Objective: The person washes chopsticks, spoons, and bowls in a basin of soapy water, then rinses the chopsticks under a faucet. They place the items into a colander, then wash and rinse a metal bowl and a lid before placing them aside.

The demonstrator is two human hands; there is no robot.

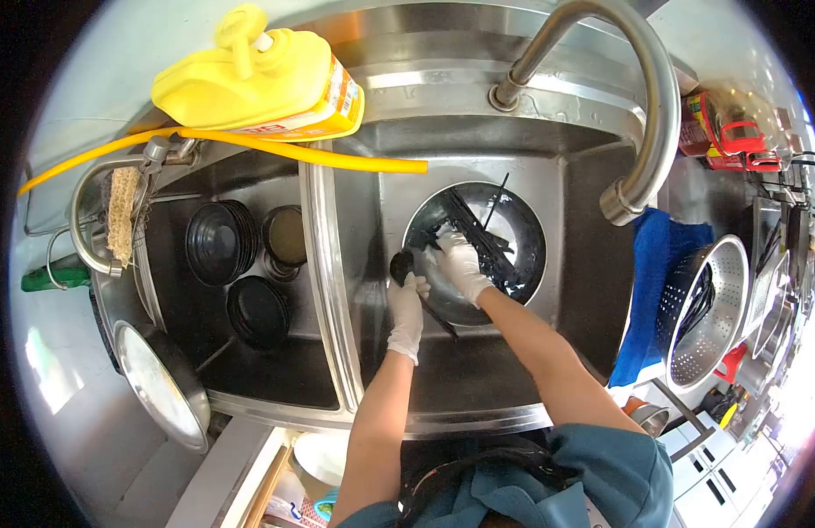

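Note:
A wide steel bowl sits in the right sink basin, holding a bundle of long, thin black utensils and some water. At its left rim, my gloved left hand is closed around a black spoon, whose rounded end points up and whose handle shows below the fingers. My gloved right hand is inside the bowl, beside the black utensils. Its fingers are closed near the spoon, on something pale that I cannot make out.
Stacked black bowls stand in the left basin. A yellow jug and yellow hose lie behind. The curved faucet arches at right, near a blue cloth and a steel colander with black utensils.

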